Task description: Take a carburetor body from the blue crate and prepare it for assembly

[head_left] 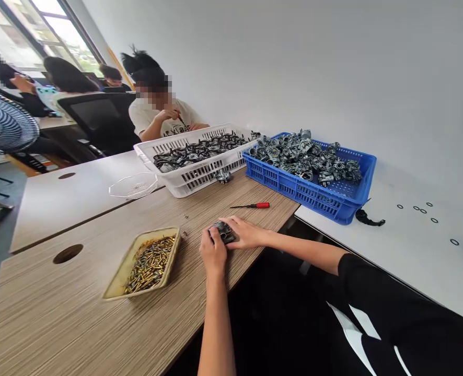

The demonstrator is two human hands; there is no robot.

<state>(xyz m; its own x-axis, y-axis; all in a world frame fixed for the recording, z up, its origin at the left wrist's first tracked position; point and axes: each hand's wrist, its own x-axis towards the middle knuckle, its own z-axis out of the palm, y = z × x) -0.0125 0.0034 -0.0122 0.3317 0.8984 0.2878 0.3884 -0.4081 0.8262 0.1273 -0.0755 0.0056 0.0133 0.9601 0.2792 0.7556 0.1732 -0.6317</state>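
Note:
A grey metal part [224,233] rests near the front edge of the wooden table, held from both sides. My left hand [214,251] has its fingers wrapped on the part's left side. From the right, my right hand [245,233] grips the same part. Beyond them lies a screwdriver [262,205] with a red handle, its thin shaft pointing left. To the left of my hands, a pale yellow tray [111,284] holds many small brass-coloured pieces. A few tiny pieces [184,233] lie beside that tray.
A white basket [180,186] and a blue basket [333,207], both full of metal parts, stand behind. Black rings [434,220] and a black piece [369,218] lie on the white table at right. Across sits a person [164,112] holding a tool.

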